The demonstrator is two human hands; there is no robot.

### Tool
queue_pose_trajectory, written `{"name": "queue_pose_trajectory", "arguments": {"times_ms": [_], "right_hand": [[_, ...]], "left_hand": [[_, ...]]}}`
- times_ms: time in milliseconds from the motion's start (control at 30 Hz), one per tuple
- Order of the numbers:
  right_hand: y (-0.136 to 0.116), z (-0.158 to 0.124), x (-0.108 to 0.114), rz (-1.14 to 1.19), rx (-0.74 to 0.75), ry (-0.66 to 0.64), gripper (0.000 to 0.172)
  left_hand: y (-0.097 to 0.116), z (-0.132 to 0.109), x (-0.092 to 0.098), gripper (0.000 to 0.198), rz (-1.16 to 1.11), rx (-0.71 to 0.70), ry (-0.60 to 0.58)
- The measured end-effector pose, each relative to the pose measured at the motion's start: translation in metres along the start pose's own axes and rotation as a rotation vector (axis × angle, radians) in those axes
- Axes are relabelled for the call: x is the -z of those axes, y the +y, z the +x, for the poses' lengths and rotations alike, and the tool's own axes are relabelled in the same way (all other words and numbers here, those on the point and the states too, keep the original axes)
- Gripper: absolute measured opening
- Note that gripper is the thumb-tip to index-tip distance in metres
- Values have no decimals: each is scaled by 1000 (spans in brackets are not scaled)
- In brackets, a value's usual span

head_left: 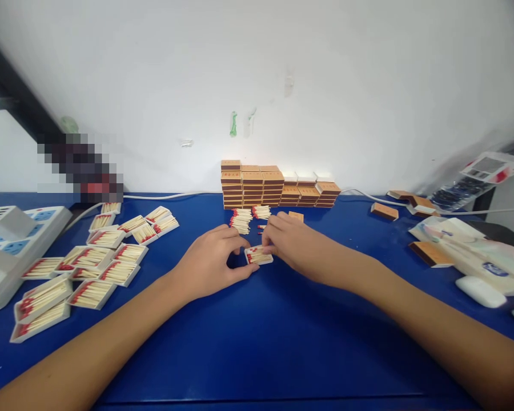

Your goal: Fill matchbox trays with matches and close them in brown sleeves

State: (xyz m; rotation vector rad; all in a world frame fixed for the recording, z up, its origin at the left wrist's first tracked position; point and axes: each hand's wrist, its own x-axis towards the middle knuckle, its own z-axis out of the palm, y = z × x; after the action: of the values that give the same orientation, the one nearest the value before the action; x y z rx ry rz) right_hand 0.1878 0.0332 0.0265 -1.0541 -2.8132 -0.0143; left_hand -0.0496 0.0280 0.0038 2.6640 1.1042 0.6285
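Note:
A small white matchbox tray [261, 261] with red-tipped matches in it rests on the blue table in front of me. My left hand [212, 260] grips its left end between thumb and fingers. Over the tray's right end, my right hand [289, 242] is closed in a pinch; what its fingertips hold, if anything, is hidden. Just behind the hands lie loose piles of matches [241, 221], with a smaller pile [261, 212] beside them. An orange matchbox [296, 216] is partly covered by my right hand.
Stacked matchboxes [252, 188] stand against the wall. Several match-filled trays [92, 294] cluster on the left, near a white power strip [47, 228]. On the right are loose matchboxes [384, 211], a tissue pack [475, 251] and a white case [481, 291]. A white cable [175, 196] runs along the wall.

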Motion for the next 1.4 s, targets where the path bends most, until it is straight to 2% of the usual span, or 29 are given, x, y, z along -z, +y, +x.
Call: {"name": "queue_pose_trajectory", "arguments": {"times_ms": [100, 233, 300, 433, 633, 767, 833, 967, 1100, 1400], "right_hand": [[-8, 1, -4, -69, 38, -24, 21], [1, -1, -2, 114, -17, 20, 9], [7, -3, 1, 195, -75, 0, 6], [6, -4, 5, 300, -130, -71, 10], [2, -1, 1, 335, -105, -31, 16], [22, 2, -6, 271, -170, 167, 13], [33, 5, -12, 193, -189, 212, 10], [48, 12, -23, 157, -198, 150, 12], [49, 18, -29, 168, -183, 117, 17], [46, 11, -27, 113, -112, 141, 21]], "left_hand": [[-1, 0, 0, 25, -3, -7, -4], [0, 0, 0, 25, 1, 0, -16], [0, 0, 1, 26, 1, 9, -20], [0, -1, 1, 26, -8, 11, -11], [-1, -2, 0, 25, 2, -12, -4], [0, -1, 0, 27, -1, -17, 7], [0, 0, -1, 28, -1, -16, 7], [-1, 1, -1, 27, 1, 1, -10], [-1, 1, 0, 26, 1, 1, -14], [-1, 0, 1, 26, 16, -2, -6]]}}
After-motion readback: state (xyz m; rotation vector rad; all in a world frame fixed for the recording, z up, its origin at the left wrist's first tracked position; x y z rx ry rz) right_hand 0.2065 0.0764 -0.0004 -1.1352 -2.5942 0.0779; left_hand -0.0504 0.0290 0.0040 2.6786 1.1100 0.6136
